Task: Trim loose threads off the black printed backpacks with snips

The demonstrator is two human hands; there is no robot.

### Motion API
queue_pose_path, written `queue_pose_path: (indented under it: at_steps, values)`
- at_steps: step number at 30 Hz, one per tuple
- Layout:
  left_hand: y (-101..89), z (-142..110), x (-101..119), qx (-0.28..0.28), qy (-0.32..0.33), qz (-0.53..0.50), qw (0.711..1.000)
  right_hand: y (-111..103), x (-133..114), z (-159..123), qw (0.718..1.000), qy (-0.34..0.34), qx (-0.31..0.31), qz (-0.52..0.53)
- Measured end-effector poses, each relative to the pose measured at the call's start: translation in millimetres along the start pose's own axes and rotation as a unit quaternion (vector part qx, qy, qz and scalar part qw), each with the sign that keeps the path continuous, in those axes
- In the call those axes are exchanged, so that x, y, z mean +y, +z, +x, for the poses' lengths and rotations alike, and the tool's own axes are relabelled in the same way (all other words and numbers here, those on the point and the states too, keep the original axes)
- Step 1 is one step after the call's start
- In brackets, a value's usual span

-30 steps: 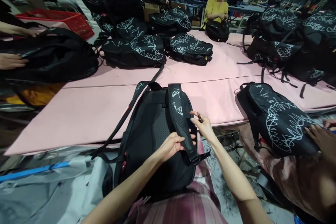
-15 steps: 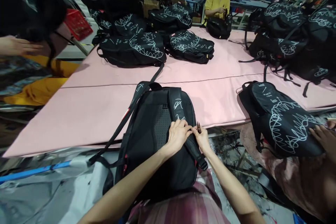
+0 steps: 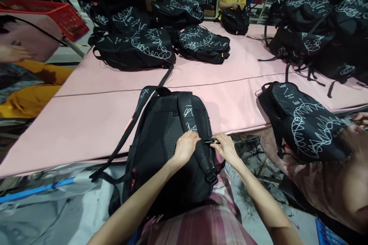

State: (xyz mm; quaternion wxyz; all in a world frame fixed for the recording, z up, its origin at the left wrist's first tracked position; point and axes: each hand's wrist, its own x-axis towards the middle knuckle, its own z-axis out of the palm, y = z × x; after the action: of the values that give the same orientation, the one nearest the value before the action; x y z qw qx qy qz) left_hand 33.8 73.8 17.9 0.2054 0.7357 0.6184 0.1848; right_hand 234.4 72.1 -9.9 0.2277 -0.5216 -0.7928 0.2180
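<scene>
Backpack [image 3: 184, 187] lies back panel [image 3: 174, 132] up at the lap [image 3: 212, 224]; its right shoulder strap [image 3: 186, 111] slants lengthwise from near right to far left. Left hand [image 3: 184, 147] touches the strap, its pinch not discernible; right hand [image 3: 226, 147], just right, pinches a dark tool [image 3: 208, 142] pointing left toward it. Pink table [image 3: 94, 122] extends beyond

The person wears a plaid garment [image 3: 198, 226] of plum and pale pink, both forearms [image 3: 143, 196] and hands [image 3: 185, 147] bare
</scene>
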Motion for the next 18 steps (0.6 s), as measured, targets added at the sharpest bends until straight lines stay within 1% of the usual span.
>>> queue_pose_path:
  at_steps: [2, 4, 8, 12, 18]
  values:
    - [-1.7, 3, 0, -0.014, -0.035, -0.07, 0.997, 3, -4, 4, 0.999, -0.037, -0.001, -0.004]
    - [-3.4, 6, 1, -0.021, -0.052, -0.106, 0.993, 5, -9, 9, 0.999, -0.052, 0.005, -0.016]
    - [-5.5, 5, 3, -0.015, -0.054, -0.12, 0.991, 0, -16, 14, 0.997, -0.058, 0.013, -0.057]
    - [-5.1, 2, 5, -0.014, -0.053, -0.134, 0.989, -7, -16, 13, 0.996, -0.051, 0.027, -0.066]
    - [-1.6, -2, 13, -0.012, -0.053, -0.151, 0.987, -3, -20, 14, 0.996, -0.047, 0.01, -0.069]
